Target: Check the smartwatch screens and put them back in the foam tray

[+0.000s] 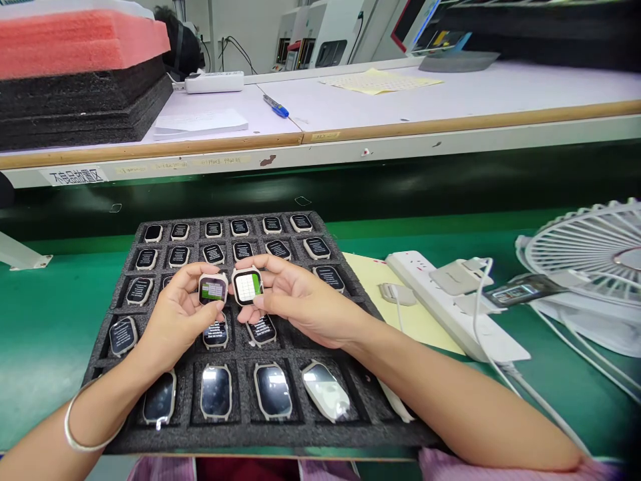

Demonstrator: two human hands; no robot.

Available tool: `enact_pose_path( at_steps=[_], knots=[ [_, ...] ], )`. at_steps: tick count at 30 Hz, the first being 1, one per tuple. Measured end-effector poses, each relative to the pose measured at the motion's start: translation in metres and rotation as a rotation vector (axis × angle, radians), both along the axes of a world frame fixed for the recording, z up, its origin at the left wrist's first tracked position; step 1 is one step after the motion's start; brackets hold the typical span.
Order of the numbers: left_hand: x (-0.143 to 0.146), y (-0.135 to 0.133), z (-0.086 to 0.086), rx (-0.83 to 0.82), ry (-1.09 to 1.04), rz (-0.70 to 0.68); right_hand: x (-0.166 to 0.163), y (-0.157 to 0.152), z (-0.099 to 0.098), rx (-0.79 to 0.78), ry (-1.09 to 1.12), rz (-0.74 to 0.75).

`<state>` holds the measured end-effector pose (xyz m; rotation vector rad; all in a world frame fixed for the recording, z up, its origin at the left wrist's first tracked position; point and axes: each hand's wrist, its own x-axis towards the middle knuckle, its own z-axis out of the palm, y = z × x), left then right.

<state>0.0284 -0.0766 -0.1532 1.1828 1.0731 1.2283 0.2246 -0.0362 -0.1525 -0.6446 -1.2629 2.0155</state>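
Observation:
Two strapless smartwatch bodies are held side by side above a black foam tray point(235, 431). My left hand point(180, 314) is closed on one smartwatch point(213, 289), its lit screen showing green with a pale grid. The other smartwatch point(248, 287) is pinched in my right hand point(295, 300), thumb on the lower edge of its white and green grid screen. Beneath them, the tray's compartments hold several more watch bodies. Many show white text on black, while those in the front row, such as one watch point(216, 392), have dark screens. My hands hide some compartments.
Right of the tray lie a yellow sheet point(365, 274), a white power strip point(455, 304) with cables, and a white fan point(591, 267). A raised shelf point(300, 120) behind carries red foam point(75, 43), black foam, papers and a blue pen point(276, 105).

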Motion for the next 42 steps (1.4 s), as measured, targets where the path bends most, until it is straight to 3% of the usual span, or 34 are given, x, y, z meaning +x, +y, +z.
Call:
enact_pose_path(
  at_steps=[13,42],
  knots=[
    [-0.0046,-0.0032,0.0000,-0.076,-0.009,0.006,0.0000,0.0002,0.0007,0.024,-0.020,0.007],
    [-0.0036,-0.0043,0.0048,-0.084,-0.004,0.016,0.0005,-0.0012,0.0009,0.033,-0.024,0.002]
  ],
)
